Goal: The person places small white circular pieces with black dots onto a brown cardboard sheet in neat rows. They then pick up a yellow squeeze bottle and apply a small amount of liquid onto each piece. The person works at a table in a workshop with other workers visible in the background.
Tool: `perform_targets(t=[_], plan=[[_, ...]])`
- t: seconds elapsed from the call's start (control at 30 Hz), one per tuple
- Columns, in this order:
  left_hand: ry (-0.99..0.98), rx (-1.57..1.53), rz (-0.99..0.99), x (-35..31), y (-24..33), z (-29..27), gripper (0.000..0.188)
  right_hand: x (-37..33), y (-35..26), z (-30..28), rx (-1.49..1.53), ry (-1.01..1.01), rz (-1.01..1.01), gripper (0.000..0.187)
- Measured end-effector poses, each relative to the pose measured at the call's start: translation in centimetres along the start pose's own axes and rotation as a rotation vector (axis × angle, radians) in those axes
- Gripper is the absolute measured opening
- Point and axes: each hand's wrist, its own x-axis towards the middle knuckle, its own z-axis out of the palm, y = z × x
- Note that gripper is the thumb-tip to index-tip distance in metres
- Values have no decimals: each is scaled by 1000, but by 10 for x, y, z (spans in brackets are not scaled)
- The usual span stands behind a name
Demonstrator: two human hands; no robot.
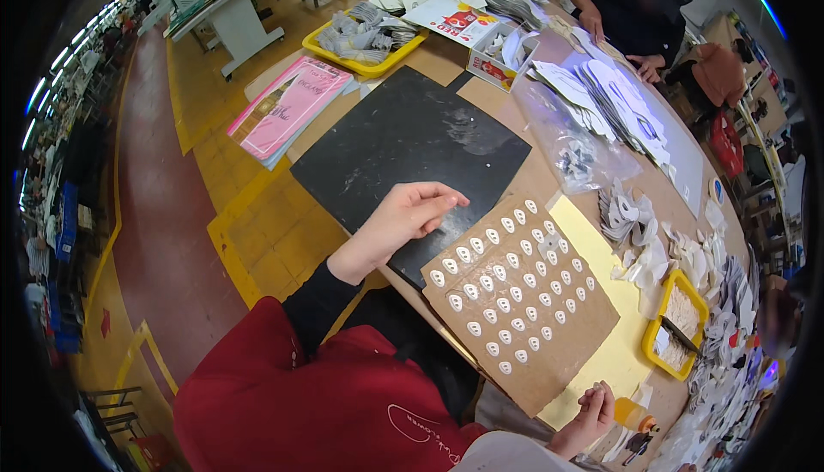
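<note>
My left hand [410, 221] hovers over the near edge of a black mat [412, 133], thumb and fingertips pinched together. Whatever may be between them is too small to make out. Below and to the right lies a brown cardboard sheet [549, 352] bearing rows of small white rounded-triangle pieces [487, 283] with dark marks. One grey piece [549, 244] sits among them near the upper right. My right hand [592, 412] is by the sheet's lower right corner, fingers curled closed; their contents cannot be seen. Close beside it lies a bottle of yellow-orange liquid [633, 415].
Pale yellow paper [592, 249] lies under the cardboard. A yellow basket [674, 322] with a dark tool stands at right, near heaped grey-white cut pieces [730, 369]. Farther back are a pink notebook [290, 105], a yellow tray [365, 51], an open box [502, 56] and another person [631, 9].
</note>
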Motion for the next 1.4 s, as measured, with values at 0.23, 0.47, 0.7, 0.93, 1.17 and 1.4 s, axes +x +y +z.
perform_targets(t=[0.23,0.47,0.7,0.93,1.17,1.4], plan=[[-77,-327,-129,6,-11,-9,27,9,1,3,307,-92,63,23],[-86,-552,-172,13,-20,25,34,9,-8,18,321,-54,83,25],[-117,-412,-227,13,-32,37,36,14,-11,33,323,-94,175,19],[-258,-369,-440,-4,-45,84,41,23,-10,43,298,-166,227,13],[-460,-324,-611,-31,-60,136,34,55,-9,44,83,-284,96,12],[-471,-212,-542,-31,-69,155,15,133,12,71,-299,-361,-70,19]])
